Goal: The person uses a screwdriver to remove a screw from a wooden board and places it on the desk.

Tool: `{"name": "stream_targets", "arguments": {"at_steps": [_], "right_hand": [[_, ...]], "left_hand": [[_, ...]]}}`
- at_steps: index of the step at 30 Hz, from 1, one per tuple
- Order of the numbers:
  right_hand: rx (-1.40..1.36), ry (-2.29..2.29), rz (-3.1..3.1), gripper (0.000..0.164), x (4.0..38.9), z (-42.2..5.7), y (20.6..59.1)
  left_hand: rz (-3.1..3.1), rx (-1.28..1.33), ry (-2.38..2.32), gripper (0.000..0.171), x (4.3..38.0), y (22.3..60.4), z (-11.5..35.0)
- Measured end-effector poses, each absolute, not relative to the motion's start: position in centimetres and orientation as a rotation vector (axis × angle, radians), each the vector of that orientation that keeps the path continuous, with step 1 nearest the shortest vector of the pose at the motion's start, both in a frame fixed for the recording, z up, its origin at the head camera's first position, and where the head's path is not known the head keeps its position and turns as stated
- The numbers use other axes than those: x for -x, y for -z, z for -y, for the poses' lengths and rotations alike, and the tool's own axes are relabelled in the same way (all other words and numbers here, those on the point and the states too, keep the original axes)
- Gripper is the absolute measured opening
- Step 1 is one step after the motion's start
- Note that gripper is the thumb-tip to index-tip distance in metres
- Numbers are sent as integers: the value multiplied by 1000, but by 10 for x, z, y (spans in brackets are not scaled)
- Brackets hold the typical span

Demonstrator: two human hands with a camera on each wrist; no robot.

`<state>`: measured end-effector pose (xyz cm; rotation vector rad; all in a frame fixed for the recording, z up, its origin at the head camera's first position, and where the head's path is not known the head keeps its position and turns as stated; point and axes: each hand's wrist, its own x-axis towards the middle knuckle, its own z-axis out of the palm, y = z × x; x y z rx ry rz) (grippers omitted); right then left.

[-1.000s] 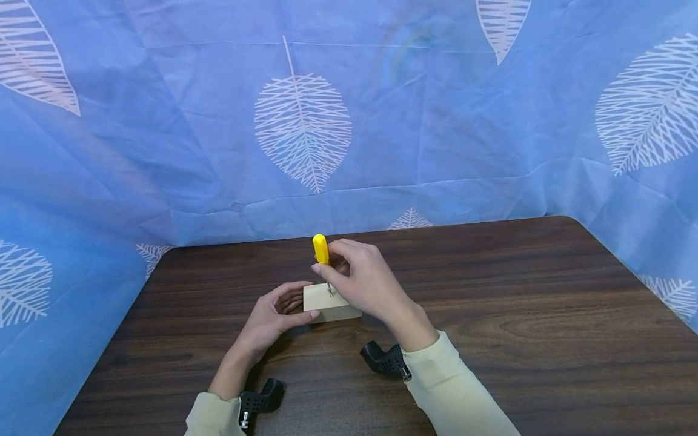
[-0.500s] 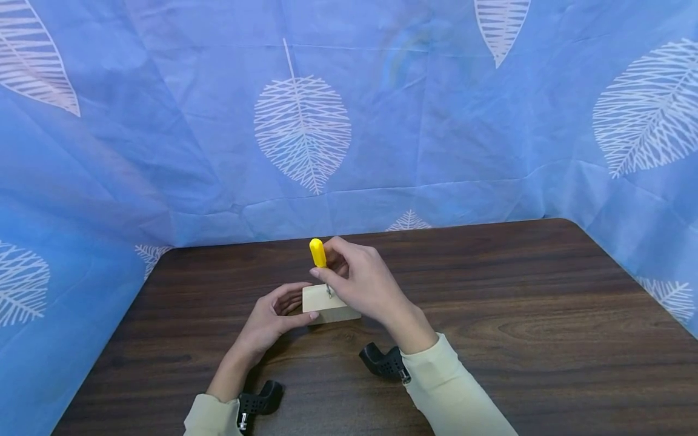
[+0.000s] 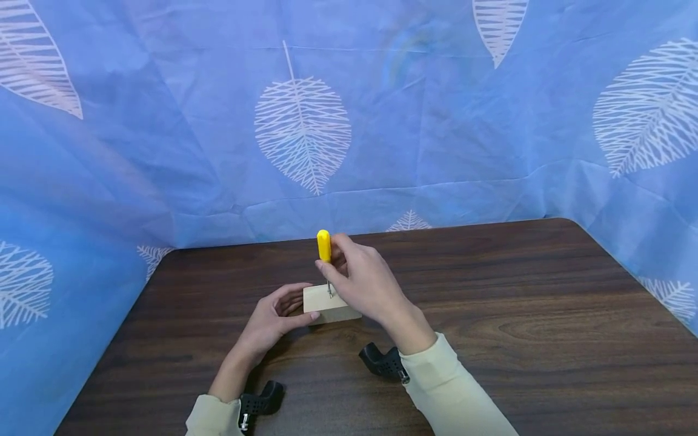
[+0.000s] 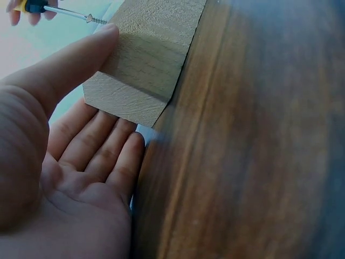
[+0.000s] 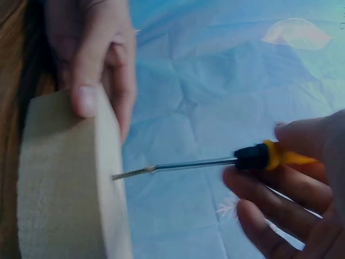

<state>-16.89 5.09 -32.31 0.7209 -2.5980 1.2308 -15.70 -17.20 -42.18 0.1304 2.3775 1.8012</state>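
A pale wooden block lies on the table, and my left hand grips its left end, thumb on the near side and fingers on the far side. My right hand holds a yellow-and-black screwdriver by its handle, over the block. In the right wrist view, the screwdriver's metal shaft meets the head of a screw. That screw stands out from the block's upper face, slightly tilted, with its tip at the wood and most of its thread showing. My right hand hides the block's right end in the head view.
Dark wood-grain table extends around both hands. A blue cloth with white leaf prints hangs behind and at both sides. Black wrist mounts sit by each cream sleeve, low above the table.
The screwdriver handle first dipped slightly left, then rose back up and right, and now stands more upright. My left hand and the block have hardly moved.
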Motion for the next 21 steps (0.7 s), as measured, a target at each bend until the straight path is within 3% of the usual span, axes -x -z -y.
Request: {"name": "stream_targets", "arguments": {"at_steps": [21], "right_hand": [[-744,-1222,2606,20,170,-48,321]], "left_hand": [[-2394,-155,-1788,59,157,422,173]]}}
